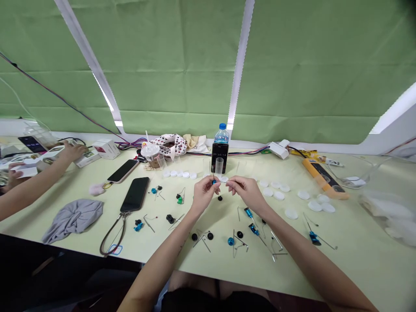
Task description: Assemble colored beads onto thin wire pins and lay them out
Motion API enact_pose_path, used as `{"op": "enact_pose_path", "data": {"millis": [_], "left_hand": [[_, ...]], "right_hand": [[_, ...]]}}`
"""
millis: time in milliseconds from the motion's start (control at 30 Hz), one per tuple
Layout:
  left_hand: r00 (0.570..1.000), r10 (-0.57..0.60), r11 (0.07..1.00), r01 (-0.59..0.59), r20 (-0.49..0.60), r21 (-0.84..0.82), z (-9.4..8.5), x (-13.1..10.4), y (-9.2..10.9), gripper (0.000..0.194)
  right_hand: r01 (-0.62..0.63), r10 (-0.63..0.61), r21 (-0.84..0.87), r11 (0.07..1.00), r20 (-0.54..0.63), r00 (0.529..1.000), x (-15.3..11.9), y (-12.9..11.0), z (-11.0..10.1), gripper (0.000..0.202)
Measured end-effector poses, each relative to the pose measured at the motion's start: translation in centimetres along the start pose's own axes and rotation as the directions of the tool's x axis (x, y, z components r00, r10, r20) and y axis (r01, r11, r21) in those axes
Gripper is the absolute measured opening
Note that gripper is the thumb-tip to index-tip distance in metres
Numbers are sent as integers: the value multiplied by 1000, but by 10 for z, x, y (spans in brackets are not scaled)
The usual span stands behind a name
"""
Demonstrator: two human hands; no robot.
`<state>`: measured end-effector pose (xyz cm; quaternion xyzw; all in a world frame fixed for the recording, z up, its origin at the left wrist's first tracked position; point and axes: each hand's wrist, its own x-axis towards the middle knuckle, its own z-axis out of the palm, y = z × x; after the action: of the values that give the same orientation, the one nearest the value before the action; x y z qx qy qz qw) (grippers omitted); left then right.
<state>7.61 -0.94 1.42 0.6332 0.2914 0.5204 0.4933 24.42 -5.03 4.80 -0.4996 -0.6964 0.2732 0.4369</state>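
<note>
My left hand is closed on a small blue metal part with a thin rod standing up from it. Fingers pinched, my right hand touches the thin metal rod that reaches across from the blue part. Below both hands lies a small black knob. Blue parts with thin bent rods are spread on the table between and beside my forearms. A clear tube stands just behind my hands, in front of an upright phone showing a timer.
White round caps lie in loose groups to the right. Farther right are an orange power strip and plastic bags. Two phones, a grey cloth and a lidded cup lie left. Another person's arm reaches in at far left.
</note>
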Motion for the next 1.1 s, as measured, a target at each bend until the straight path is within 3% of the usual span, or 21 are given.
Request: {"op": "enact_pose_path", "data": {"millis": [67, 167, 267, 333, 367, 433, 500, 600, 700, 767, 867, 967, 1033, 1100], "left_hand": [[1000, -27, 999, 27, 3, -29, 0, 1, 0, 24], [998, -63, 996, 64, 29, -68, 1, 1, -1, 26], [996, -76, 992, 80, 48, -98, -1, 2, -1, 26], [997, -65, 993, 68, 32, -95, -2, 2, -1, 25], [998, -55, 995, 56, 21, -85, -2, 2, -1, 24], [1000, -31, 998, 31, 1, -53, -2, 2, -1, 23], [1000, -3, 1000, 3, -10, -9, -2, 1, -1, 22], [998, 65, 994, -64, -6, 87, 0, -1, 1, 21], [990, 138, 975, -141, 26, 174, 1, -3, 2, 20], [989, 146, 971, -151, 39, 186, 1, -3, 2, 20], [995, 97, 985, -101, 32, 138, 0, -1, 0, 20], [999, 36, 998, -37, 24, 54, -2, 0, -2, 21], [999, -4, 1000, 4, 36, -3, -2, 1, -1, 22], [998, -33, 998, 35, 53, -45, -2, 2, 0, 23]], "right_hand": [[151, -166, -258, 954, -36, 985, -3, 3, 0, 30], [304, -352, -533, 790, 13, 936, -6, 10, -1, 31], [417, -455, -576, 703, 85, 886, -8, 13, -2, 30], [400, -460, -519, 756, 13, 888, -7, 10, -1, 28], [343, -418, -472, 812, -62, 906, -6, 8, -1, 28], [151, -209, -303, 941, -170, 963, -4, 3, -1, 33], [-84, 78, -60, 995, -92, 993, -2, 0, -2, 43], [-382, 352, 222, 897, 165, 921, 1, -1, -5, 57], [-482, 399, 368, 795, 280, 873, 2, 0, -7, 52], [-448, 348, 419, 790, 295, 890, 2, 0, -7, 44], [-301, 224, 353, 886, 241, 944, 2, -1, -6, 36], [-61, 58, 30, 998, 96, 994, 1, 0, -6, 30], [104, -104, -228, 968, 11, 994, -1, 1, -6, 27], [212, -239, -375, 902, -27, 971, -3, 2, -5, 27]]}}
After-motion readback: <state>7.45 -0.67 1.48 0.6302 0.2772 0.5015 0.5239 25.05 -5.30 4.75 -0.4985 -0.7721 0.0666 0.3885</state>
